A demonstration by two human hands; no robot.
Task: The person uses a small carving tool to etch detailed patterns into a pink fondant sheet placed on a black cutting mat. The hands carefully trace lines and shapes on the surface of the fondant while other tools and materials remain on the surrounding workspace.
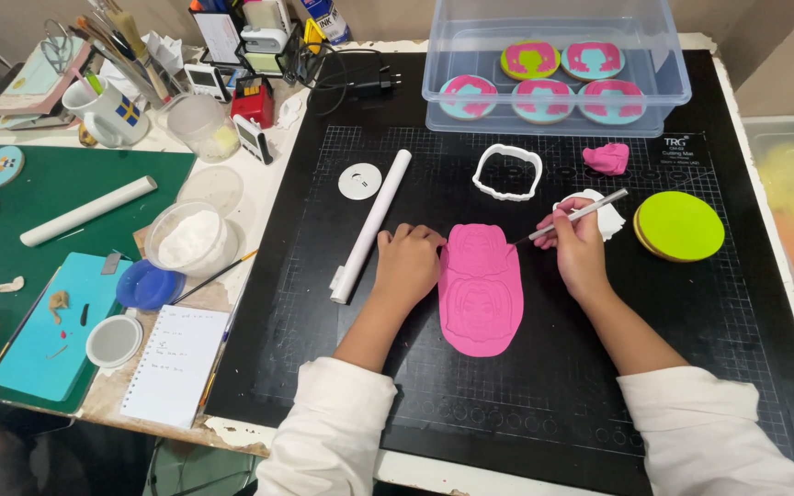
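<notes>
A flat rolled sheet of pink fondant, embossed with two hair-shaped outlines, lies on the black cutting mat. My left hand rests with curled fingers against the sheet's left edge. My right hand holds a thin silver tool like a pen, with its tip touching the upper right edge of the pink sheet.
A white rolling pin, white cutter, pink lump and lime-topped disc lie on the mat. A clear bin at the back holds decorated cookies. The left bench is cluttered with jars, tools and a notepad.
</notes>
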